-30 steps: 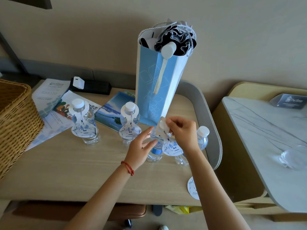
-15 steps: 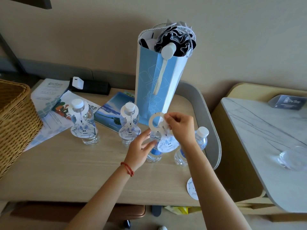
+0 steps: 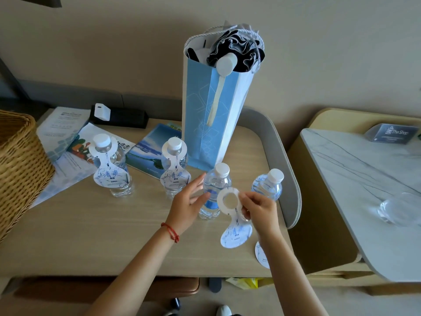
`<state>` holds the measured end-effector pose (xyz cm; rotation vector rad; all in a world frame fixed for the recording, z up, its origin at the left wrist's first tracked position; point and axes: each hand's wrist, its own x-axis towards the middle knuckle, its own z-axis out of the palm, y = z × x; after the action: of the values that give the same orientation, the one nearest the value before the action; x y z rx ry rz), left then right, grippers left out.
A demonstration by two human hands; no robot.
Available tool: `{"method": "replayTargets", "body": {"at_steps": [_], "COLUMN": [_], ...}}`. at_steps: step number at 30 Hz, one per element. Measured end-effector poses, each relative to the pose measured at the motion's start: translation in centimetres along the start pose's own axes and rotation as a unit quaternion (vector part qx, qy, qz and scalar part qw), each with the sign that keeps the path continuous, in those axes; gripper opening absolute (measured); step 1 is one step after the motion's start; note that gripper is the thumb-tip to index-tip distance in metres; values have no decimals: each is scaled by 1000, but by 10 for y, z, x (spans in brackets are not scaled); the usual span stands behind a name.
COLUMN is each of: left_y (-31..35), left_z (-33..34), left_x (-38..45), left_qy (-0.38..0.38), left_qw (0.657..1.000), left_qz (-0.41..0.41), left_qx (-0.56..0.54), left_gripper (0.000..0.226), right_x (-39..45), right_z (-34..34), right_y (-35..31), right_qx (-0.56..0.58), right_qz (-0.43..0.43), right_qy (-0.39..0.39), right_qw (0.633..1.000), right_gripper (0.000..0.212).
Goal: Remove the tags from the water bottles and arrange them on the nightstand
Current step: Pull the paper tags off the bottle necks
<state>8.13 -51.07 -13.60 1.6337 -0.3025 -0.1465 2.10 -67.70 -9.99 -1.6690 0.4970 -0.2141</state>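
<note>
Head view: right hand [image 3: 258,209] pinches tag [image 3: 232,220] at its ring, fingers curled on it. Tag now fully off and lower, in front of third bottle [image 3: 214,190]; 0.5 s ago its ring was still up above the cap. Cap now bare. Left hand [image 3: 185,205] fingers straight, spread, tips touching the third bottle's side, same as before. Fourth bottle [image 3: 267,184] just right of it, no tag. Two left bottles keep theirs: first bottle [image 3: 114,166], second bottle [image 3: 174,166]. All four upright on desk [image 3: 91,236]. Loose tag [image 3: 262,255] lies at desk's front right edge, partly hidden by right forearm. Blue bag [image 3: 211,110] stands behind the bottles, basket [image 3: 20,167] far left, marble table [image 3: 364,179] right
</note>
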Motion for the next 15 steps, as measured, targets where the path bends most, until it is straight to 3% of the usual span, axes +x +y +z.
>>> {"method": "replayTargets", "body": {"at_steps": [4,9,15], "left_y": [0,2,4], "left_z": [1,2,2], "left_x": [0,0,0], "left_qy": [10,16,13], "left_qw": [1000,999,999], "left_qz": [5,0,-6], "left_qx": [26,31,36], "left_gripper": [54,53,53], "right_x": [-6,4,12], "right_z": [1,9,18], "right_y": [47,90,117], "right_qx": [-43,-105,-160], "right_qz": [60,131,156], "right_qy": [29,56,61], "right_qw": [997,984,973], "right_gripper": [27,12,16]}}
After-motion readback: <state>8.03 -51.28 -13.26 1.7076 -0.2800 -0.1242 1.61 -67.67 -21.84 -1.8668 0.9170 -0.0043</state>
